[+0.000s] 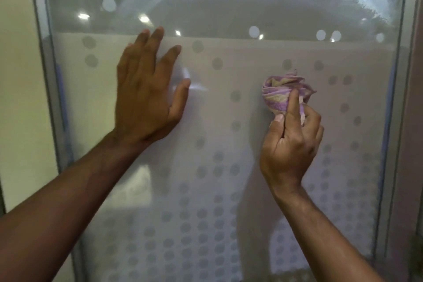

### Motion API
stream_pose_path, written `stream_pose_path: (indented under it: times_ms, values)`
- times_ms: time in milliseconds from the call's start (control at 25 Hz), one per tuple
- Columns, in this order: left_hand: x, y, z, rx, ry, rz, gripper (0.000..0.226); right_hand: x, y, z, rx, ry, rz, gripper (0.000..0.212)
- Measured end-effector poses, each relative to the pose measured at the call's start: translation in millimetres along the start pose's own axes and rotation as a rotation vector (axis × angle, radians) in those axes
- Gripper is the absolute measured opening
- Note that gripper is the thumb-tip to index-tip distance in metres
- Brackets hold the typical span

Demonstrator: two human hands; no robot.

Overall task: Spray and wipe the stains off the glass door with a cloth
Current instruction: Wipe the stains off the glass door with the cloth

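The glass door point(229, 18) fills the view, clear on top and frosted with a pattern of round dots below. Cloudy arcs of wiped residue curve across the upper pane. My left hand point(146, 89) lies flat against the frosted glass at centre left, fingers spread, holding nothing. My right hand point(290, 142) grips a bunched purple and cream cloth point(283, 92), which is pressed against the glass at centre right. No spray bottle is in view.
A pale metal frame point(48, 75) borders the door on the left, with a cream wall point(16, 75) beyond it. Another frame strip point(402, 98) runs down the right side. Bright light reflections streak the top of the glass.
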State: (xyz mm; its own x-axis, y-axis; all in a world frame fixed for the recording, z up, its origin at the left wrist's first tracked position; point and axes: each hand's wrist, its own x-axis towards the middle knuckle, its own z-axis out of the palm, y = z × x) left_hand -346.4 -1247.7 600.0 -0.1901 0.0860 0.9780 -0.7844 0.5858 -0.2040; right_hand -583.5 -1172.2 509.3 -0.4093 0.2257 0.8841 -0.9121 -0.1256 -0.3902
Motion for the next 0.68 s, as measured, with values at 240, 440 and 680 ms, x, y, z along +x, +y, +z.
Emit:
stream_pose_path:
  times_ms: [240,440,680]
  values:
    - [5,-24,-24,-0.064,-0.044,0.018,0.062,-57,-73,13,0.025,-0.118,-0.094,0.047]
    - [-12,-62,-41,-0.001,-0.051,0.022,0.058,-111,-133,20,0.103,-0.270,-0.200,0.048]
    - [-24,-84,-57,-0.073,-0.080,0.030,0.054,-163,-177,15,0.192,-0.364,-0.416,0.041]
